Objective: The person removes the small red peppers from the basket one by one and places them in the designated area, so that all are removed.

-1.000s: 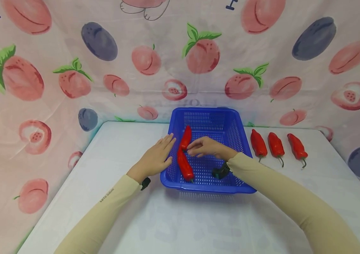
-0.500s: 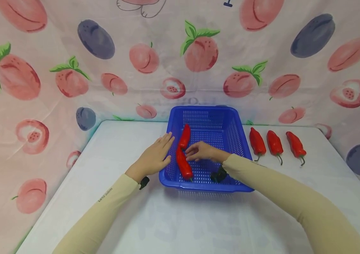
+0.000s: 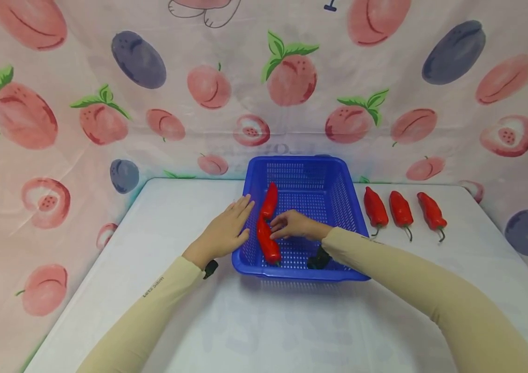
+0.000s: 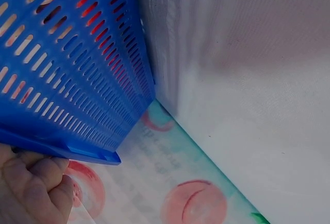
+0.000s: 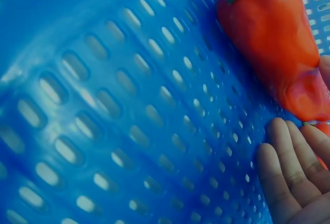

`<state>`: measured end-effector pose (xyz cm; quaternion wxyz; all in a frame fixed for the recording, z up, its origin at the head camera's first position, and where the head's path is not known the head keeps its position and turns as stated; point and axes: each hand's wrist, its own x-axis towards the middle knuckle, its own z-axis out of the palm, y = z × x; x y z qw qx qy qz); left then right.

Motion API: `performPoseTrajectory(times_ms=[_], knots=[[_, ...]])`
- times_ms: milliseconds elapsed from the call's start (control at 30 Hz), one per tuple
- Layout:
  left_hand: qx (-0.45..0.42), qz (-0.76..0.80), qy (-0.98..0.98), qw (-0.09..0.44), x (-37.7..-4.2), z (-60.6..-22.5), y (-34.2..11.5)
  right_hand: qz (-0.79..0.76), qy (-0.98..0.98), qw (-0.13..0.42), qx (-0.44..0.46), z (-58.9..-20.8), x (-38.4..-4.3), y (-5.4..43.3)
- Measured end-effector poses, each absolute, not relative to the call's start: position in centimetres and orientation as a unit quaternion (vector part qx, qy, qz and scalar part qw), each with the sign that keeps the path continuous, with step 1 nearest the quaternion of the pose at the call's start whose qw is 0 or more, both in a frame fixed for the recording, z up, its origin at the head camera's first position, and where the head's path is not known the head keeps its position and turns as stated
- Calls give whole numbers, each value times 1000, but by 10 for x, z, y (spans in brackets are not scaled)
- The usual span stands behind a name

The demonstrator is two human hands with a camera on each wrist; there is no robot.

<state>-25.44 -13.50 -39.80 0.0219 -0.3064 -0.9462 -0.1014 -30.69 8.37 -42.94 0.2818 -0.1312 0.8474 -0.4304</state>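
In the head view, a blue plastic basket (image 3: 301, 273) stands on the white table. My left hand (image 3: 219, 233) rests on its left rim, with fingers extended. Inside, two red peppers lie end to end along the left side, a far pepper (image 3: 269, 201) and a near pepper (image 3: 266, 246). My right hand (image 3: 293, 226) is down in the basket beside the near pepper. From the right wrist, the near pepper (image 5: 270, 31) shows its green stem cap; the thumb (image 5: 325, 70) is right at its side, and the fingers (image 5: 289, 165) are extended below its tip.
Three more red peppers lie in a row right of the basket: a left one (image 3: 376, 208), a middle one (image 3: 401, 209) and a right one (image 3: 431, 210). A fruit-printed cloth (image 3: 208, 46) hangs behind the white table (image 3: 292, 331).
My right hand has come slightly nearer to me, from where the two peppers meet to the near pepper's side. My left hand stays on the rim. The view has shifted slightly.
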Motion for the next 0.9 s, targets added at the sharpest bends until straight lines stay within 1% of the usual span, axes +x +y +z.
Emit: performPoseTrajectory(times_ms=[400, 633, 900], knots=[[-307, -93, -947, 27, -256, -397, -135, -447, 839, 290, -109, -431, -309, 78], [-308, -104, -945, 25, -254, -398, -136, -463, 830, 301, -80, -432, -308, 76], [-308, -103, -945, 27, -254, -399, -135, -483, 815, 310, -73, -430, -305, 76]])
